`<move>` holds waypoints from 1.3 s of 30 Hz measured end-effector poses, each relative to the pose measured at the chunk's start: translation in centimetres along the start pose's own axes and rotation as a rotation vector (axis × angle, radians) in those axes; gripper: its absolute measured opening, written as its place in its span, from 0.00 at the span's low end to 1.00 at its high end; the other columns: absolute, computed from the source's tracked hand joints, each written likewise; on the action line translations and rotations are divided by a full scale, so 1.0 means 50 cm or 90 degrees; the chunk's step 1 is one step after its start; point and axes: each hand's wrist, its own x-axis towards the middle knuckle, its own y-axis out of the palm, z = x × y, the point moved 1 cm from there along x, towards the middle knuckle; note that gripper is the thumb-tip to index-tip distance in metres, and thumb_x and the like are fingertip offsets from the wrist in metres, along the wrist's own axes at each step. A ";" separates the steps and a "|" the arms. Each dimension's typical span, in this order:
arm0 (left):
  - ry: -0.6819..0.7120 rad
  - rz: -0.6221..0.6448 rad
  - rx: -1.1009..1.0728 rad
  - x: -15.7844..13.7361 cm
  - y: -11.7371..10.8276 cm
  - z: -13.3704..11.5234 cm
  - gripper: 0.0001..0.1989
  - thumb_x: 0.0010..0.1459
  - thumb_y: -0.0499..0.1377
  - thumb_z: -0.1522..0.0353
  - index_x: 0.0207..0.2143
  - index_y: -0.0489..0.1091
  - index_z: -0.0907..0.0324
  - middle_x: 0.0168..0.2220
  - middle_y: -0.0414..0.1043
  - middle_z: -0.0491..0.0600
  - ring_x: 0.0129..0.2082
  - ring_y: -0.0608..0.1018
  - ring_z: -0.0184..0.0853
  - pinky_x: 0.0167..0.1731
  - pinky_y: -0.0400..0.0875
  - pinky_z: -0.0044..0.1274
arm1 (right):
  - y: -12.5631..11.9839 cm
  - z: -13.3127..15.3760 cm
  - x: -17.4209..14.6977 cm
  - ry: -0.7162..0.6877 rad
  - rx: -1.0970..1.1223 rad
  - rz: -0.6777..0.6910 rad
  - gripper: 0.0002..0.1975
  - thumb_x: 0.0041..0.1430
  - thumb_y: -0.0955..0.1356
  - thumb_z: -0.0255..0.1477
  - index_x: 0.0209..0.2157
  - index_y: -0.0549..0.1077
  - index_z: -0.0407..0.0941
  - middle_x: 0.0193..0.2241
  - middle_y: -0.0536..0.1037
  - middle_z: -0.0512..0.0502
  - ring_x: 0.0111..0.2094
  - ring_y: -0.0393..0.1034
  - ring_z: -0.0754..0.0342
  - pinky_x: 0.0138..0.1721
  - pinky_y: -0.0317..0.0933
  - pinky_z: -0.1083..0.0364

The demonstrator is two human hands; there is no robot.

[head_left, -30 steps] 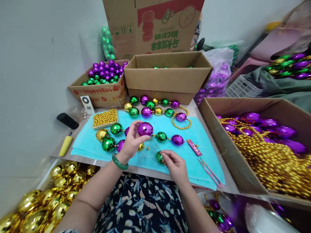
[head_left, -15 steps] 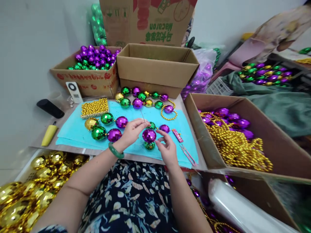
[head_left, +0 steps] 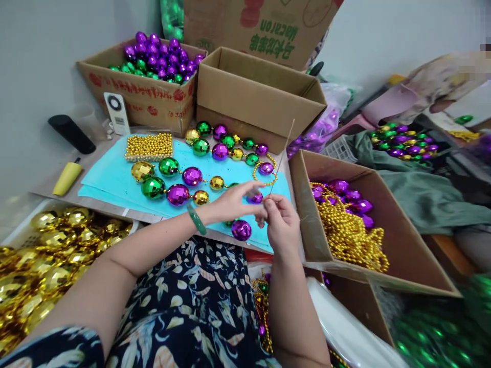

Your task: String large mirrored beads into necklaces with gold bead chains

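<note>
My right hand (head_left: 282, 222) is closed in a pinch on a long thin needle (head_left: 283, 156), which points up and slightly right. Beside it my left hand (head_left: 240, 202) reaches across, its index finger and thumb apart near the right fingertips. Below the hands lies a faceted purple bead (head_left: 241, 230). A second purple bead (head_left: 253, 198) is partly hidden behind the left fingers. To the left, a strand of large beads curves over the blue cloth (head_left: 111, 168), with a green bead (head_left: 153, 187), a purple bead (head_left: 178, 194) and a gold bead (head_left: 201, 198).
Another bead strand (head_left: 220, 151) lies farther back. A small tray of gold beads (head_left: 149, 145) sits at the cloth's left. Cardboard boxes (head_left: 253, 99) stand behind; a box on the right holds gold bead chains (head_left: 345, 230). Large gold beads (head_left: 57, 237) fill a crate at lower left.
The needle has passed from my left hand to my right. Both hands have moved right, close together. The view has shifted, and gold beads in the strand are now uncovered.
</note>
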 end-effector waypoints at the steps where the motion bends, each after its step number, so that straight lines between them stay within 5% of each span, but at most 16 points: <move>1: -0.010 0.022 0.059 -0.018 0.014 0.019 0.31 0.46 0.65 0.60 0.53 0.64 0.58 0.49 0.70 0.54 0.48 0.72 0.39 0.47 0.66 0.30 | -0.003 0.009 -0.002 0.000 0.011 -0.003 0.09 0.55 0.69 0.36 0.32 0.69 0.44 0.16 0.68 0.56 0.16 0.61 0.62 0.14 0.54 0.63; 4: -0.011 0.027 0.229 -0.066 0.055 0.067 0.31 0.43 0.67 0.57 0.50 0.66 0.58 0.49 0.70 0.53 0.50 0.70 0.42 0.49 0.63 0.35 | -0.003 0.045 -0.012 -0.008 0.058 -0.011 0.08 0.54 0.70 0.34 0.31 0.71 0.44 0.14 0.66 0.56 0.16 0.60 0.63 0.15 0.51 0.64; 7: 0.019 -0.013 0.342 -0.095 0.079 0.096 0.15 0.51 0.63 0.62 0.41 0.70 0.57 0.45 0.71 0.50 0.48 0.71 0.40 0.48 0.61 0.33 | -0.001 0.090 -0.023 -0.057 0.092 -0.015 0.06 0.53 0.71 0.32 0.30 0.73 0.44 0.14 0.64 0.56 0.16 0.59 0.63 0.16 0.53 0.63; 9: 0.038 -0.041 0.401 -0.107 0.078 0.109 0.07 0.55 0.59 0.66 0.36 0.72 0.57 0.43 0.72 0.50 0.46 0.71 0.38 0.47 0.61 0.32 | -0.010 0.119 -0.024 -0.113 0.094 -0.046 0.04 0.51 0.72 0.30 0.29 0.74 0.44 0.14 0.64 0.56 0.16 0.59 0.62 0.16 0.54 0.62; 13: 0.065 -0.081 0.510 -0.128 0.034 0.132 0.09 0.58 0.55 0.66 0.37 0.72 0.58 0.44 0.71 0.52 0.46 0.70 0.39 0.47 0.61 0.33 | -0.058 0.138 -0.002 -0.184 0.051 -0.160 0.03 0.48 0.72 0.29 0.26 0.75 0.45 0.13 0.63 0.56 0.15 0.56 0.62 0.14 0.52 0.62; 18: 0.114 -0.083 0.686 -0.149 -0.072 0.172 0.13 0.59 0.54 0.65 0.44 0.71 0.58 0.47 0.69 0.55 0.48 0.68 0.44 0.50 0.59 0.37 | -0.121 0.041 0.036 -0.064 0.043 -0.240 0.09 0.43 0.74 0.33 0.25 0.73 0.44 0.11 0.65 0.56 0.13 0.57 0.62 0.11 0.48 0.64; 24: 0.150 -0.007 0.778 -0.145 -0.189 0.235 0.13 0.61 0.51 0.66 0.46 0.70 0.54 0.51 0.67 0.54 0.54 0.65 0.43 0.54 0.58 0.38 | -0.133 -0.101 0.029 0.109 0.077 -0.271 0.15 0.39 0.75 0.36 0.27 0.71 0.42 0.13 0.68 0.56 0.13 0.59 0.64 0.11 0.47 0.66; 32: 0.146 0.065 0.741 -0.135 -0.286 0.271 0.11 0.60 0.54 0.64 0.43 0.71 0.55 0.50 0.69 0.54 0.55 0.65 0.43 0.54 0.59 0.38 | -0.185 -0.143 0.008 0.170 0.089 -0.312 0.17 0.37 0.75 0.37 0.27 0.71 0.42 0.13 0.68 0.56 0.14 0.60 0.63 0.10 0.46 0.66; 35: 0.160 0.057 0.732 -0.136 -0.277 0.256 0.15 0.58 0.57 0.62 0.46 0.70 0.57 0.51 0.69 0.53 0.55 0.64 0.45 0.56 0.55 0.42 | -0.196 -0.137 -0.004 0.172 0.094 -0.327 0.17 0.37 0.75 0.37 0.27 0.70 0.42 0.13 0.68 0.56 0.14 0.60 0.64 0.11 0.46 0.66; 39: 0.191 -0.021 0.655 -0.130 -0.179 0.189 0.17 0.60 0.54 0.65 0.50 0.68 0.59 0.49 0.70 0.56 0.51 0.69 0.44 0.52 0.63 0.39 | -0.157 -0.129 -0.019 0.188 0.100 -0.302 0.16 0.39 0.75 0.37 0.26 0.70 0.42 0.14 0.68 0.56 0.15 0.61 0.63 0.12 0.48 0.66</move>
